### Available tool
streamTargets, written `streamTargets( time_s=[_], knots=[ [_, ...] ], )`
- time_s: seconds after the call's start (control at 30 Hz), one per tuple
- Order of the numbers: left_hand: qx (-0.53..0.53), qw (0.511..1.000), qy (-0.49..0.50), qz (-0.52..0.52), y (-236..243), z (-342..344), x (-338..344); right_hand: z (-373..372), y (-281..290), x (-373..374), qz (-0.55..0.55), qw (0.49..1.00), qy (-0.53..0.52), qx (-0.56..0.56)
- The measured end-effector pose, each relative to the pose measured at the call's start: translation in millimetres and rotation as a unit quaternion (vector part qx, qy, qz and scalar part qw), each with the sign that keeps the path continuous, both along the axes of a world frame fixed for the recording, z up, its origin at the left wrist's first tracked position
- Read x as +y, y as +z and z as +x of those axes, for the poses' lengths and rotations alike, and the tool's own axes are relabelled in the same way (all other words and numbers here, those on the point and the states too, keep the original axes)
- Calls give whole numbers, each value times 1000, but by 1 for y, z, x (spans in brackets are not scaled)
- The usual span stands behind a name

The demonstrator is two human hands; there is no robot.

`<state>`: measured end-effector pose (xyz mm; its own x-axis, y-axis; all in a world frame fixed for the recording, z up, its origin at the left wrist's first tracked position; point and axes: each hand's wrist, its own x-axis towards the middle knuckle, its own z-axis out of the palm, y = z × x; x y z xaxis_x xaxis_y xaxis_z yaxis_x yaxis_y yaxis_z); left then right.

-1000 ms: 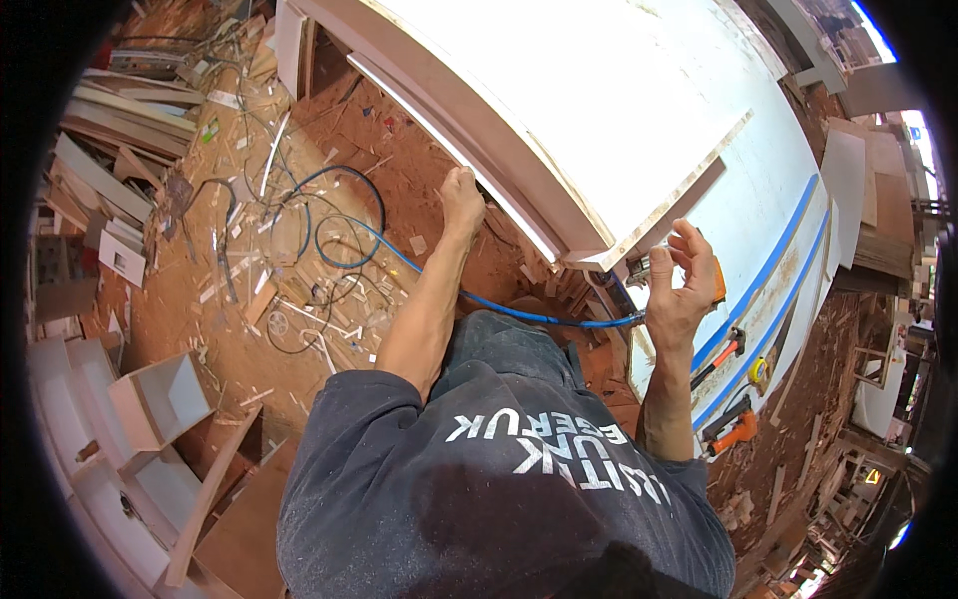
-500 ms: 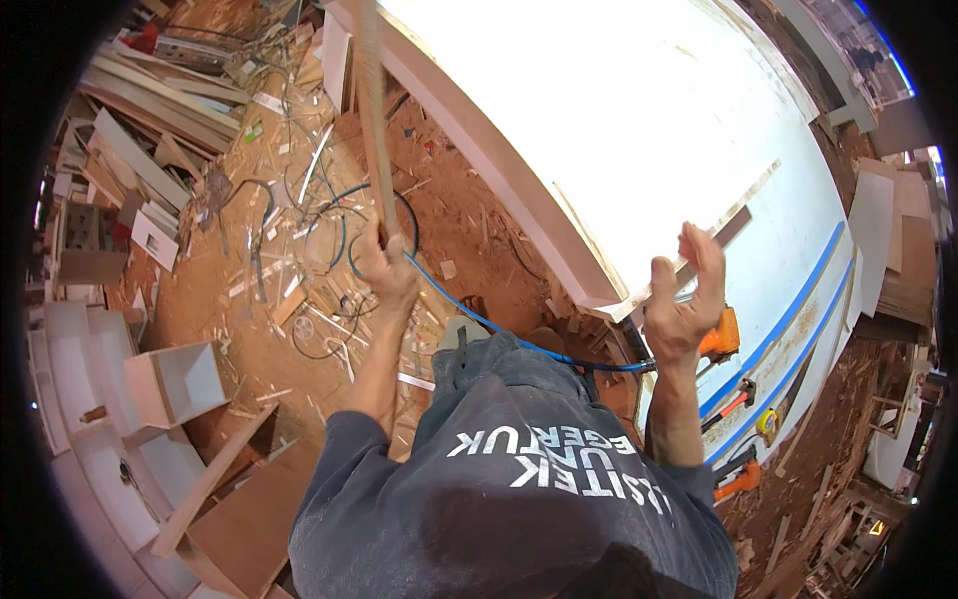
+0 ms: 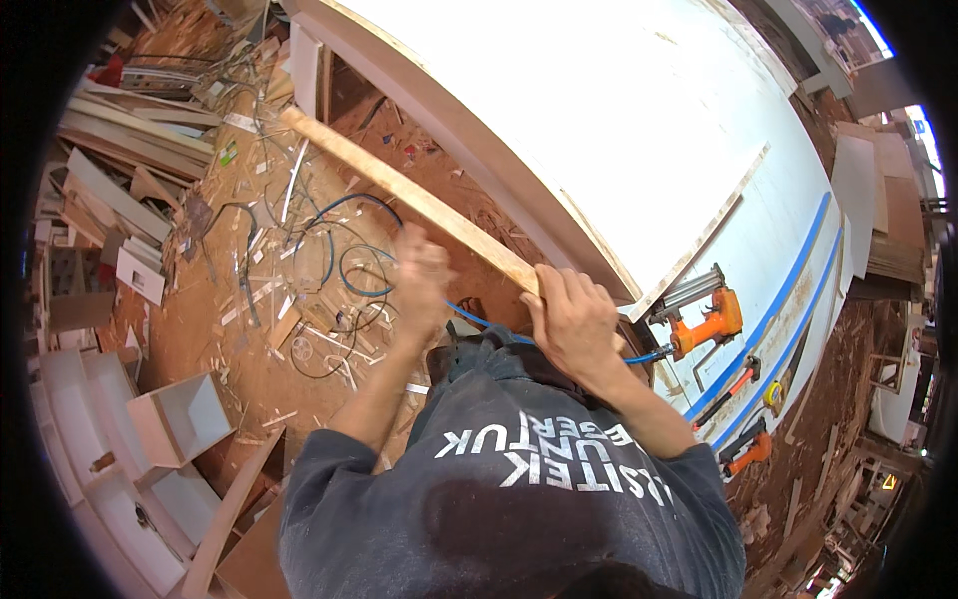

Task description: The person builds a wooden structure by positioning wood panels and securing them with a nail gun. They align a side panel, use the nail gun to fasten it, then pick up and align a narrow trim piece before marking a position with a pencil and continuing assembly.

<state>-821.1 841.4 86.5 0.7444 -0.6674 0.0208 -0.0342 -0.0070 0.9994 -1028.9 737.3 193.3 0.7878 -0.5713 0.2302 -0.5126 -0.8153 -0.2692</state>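
Over the littered floor [image 3: 200,329], the right hand [image 3: 574,324] grips a long pale wooden strip [image 3: 409,195].

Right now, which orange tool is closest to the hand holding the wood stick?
The big orange nail gun with the blue hose, beside the right hand gripping the wooden strip. The smaller orange tool lies farther down the white board.

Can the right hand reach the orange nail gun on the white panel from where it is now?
Probably yes, but not at once. The right hand is wrapped around the long wooden strip, so it is occupied. The orange nail gun lies close beside it on the white panel, and nothing stands between them.
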Motion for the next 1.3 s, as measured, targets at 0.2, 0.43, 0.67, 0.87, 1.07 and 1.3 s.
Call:
streamTargets(
  time_s=[0.2, 0.43, 0.67, 0.87, 1.07, 1.3],
  knots=[
    [194, 977, -53, -64, -41, -48, -86, -10, 20, -4, -39, 996, -17, -73],
    [148, 988, -5, 34, -77, -50, -139, -77, 38, -119, 176, 974, -127, -56],
    [-12, 979, 104, 174, -101, -110, -126, -56, 35, -136, 322, 929, -6, 183],
    [44, 963, 141, 225, -69, -151, -126, -62, 2, -139, 280, 936, 83, 199],
    [104, 936, 155, 300, -71, -150, -131, -62, 1, -140, 250, 946, 110, 177],
    [101, 934, 202, 275, -75, -158, -136, -65, 4, -132, 202, 959, 98, 174]
  ],
)
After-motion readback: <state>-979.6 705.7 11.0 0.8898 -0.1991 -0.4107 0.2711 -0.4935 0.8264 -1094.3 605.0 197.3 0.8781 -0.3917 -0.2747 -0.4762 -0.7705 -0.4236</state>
